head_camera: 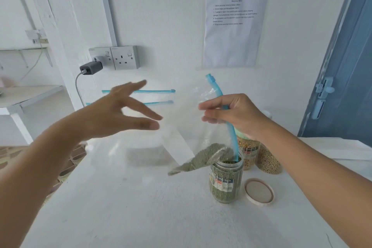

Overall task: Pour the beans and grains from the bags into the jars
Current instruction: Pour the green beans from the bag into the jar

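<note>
The white counter (pixel 124 197) fills the lower part of the view and carries everything. Above it the right hand (pixel 231 116) holds a clear plastic bag (pixel 187 127); its grip is clamped on the bag's upper part together with the blue sealing strip (pixel 231 139). The bag hangs tilted, and its lower corner, full of green beans (pixel 201 160), rests at the mouth of an open jar (pixel 225 181) that is already mostly filled with the same beans. The left hand (pixel 120 112) is in the air left of the bag, its grip apart with fingers spread, touching nothing. Behind the open jar stand two more jars (pixel 248 153) with yellowish grains. Just right of the open jar lies its pale lid (pixel 259 191), flat on the counter. Two blue clip sticks (pixel 159 91) lie further back, near the wall.
</note>
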`<state>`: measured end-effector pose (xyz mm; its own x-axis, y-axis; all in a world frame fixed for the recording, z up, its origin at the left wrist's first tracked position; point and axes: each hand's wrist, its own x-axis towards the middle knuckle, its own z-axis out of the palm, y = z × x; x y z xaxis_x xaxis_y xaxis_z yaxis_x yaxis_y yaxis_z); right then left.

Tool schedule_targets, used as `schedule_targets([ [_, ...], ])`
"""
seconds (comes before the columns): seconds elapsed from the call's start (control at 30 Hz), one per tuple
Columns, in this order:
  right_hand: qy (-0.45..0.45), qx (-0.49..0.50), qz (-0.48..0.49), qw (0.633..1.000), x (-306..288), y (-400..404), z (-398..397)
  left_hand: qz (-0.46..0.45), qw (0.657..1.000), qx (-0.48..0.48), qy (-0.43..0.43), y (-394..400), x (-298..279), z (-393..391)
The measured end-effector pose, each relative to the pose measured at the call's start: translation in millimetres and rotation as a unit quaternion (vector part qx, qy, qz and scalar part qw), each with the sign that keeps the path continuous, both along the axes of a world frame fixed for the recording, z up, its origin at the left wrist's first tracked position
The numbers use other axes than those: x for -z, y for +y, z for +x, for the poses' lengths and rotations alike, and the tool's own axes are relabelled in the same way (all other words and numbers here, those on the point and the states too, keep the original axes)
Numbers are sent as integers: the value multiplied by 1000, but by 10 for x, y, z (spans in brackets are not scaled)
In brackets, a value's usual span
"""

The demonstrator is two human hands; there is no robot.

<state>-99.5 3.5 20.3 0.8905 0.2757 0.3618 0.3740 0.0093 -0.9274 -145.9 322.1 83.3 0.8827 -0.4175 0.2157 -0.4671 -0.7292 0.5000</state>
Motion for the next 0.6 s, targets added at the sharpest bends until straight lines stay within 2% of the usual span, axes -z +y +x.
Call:
schedule_targets([
  [0.1,4,-29,-40,999,-2,33,-22,45,994,52,84,-386,-142,116],
  [0.23,-5,-35,-87,996,32,33,-45,7,976,100,191,-663,-55,373],
  [0.4,-23,-19,-118,993,118,-92,-90,-114,968,108,195,-589,216,530],
  [0.6,54,-35,-184,981,302,-354,-119,-213,953,95,194,-466,400,578],
])
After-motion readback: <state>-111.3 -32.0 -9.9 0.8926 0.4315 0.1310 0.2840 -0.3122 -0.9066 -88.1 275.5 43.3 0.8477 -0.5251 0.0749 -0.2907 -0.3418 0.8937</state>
